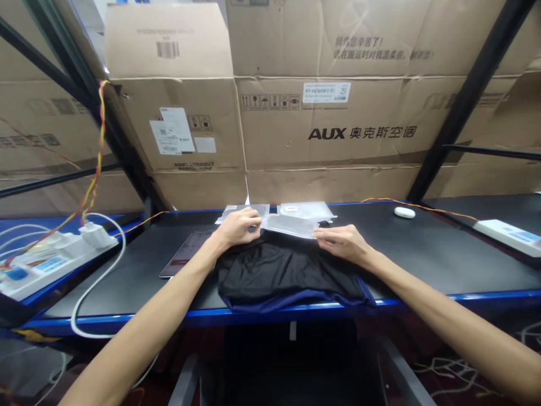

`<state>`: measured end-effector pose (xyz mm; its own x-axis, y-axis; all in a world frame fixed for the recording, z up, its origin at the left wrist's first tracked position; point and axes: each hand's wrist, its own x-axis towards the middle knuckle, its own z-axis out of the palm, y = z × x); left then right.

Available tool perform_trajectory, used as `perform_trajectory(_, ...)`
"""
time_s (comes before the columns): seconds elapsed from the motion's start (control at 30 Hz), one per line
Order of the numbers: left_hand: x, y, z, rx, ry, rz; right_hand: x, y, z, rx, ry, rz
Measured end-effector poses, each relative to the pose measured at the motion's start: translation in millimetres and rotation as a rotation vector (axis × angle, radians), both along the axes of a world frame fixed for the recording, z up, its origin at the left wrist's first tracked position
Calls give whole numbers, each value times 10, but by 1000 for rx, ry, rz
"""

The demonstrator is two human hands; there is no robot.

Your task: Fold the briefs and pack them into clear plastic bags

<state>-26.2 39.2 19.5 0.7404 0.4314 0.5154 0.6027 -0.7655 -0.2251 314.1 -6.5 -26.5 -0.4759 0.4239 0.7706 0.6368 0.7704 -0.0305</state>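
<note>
While the left hand (242, 225) and right hand (343, 243) pinch opposite ends of the translucent plastic sleeve (291, 226), the sleeve's long axis runs crosswise over the far edge of the dark cloth (291, 273), its right end angled slightly toward the person, with neither hand clearly nearer. Beyond the cloth lie a left packet (253, 209) and a right packet (306, 210), both close behind the sleeve; a tablet (190, 252) lies left of the cloth, partly behind the left forearm, and a white case (404, 212) sits beyond it to the right.
</note>
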Motion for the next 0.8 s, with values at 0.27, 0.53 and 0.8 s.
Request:
perform_trajectory(0.27, -58, -47, 118, -131, 42, 232, 11, -13, 25, 65, 28, 52)
perform_trajectory(0.53, 108, -178, 96, -185, -28, 132, -28, -47, 35, 36, 46, 65)
perform_trajectory(0.8, 504, -121, -147, -173, 43, -26, -74, -92, 50, -72, 52, 24)
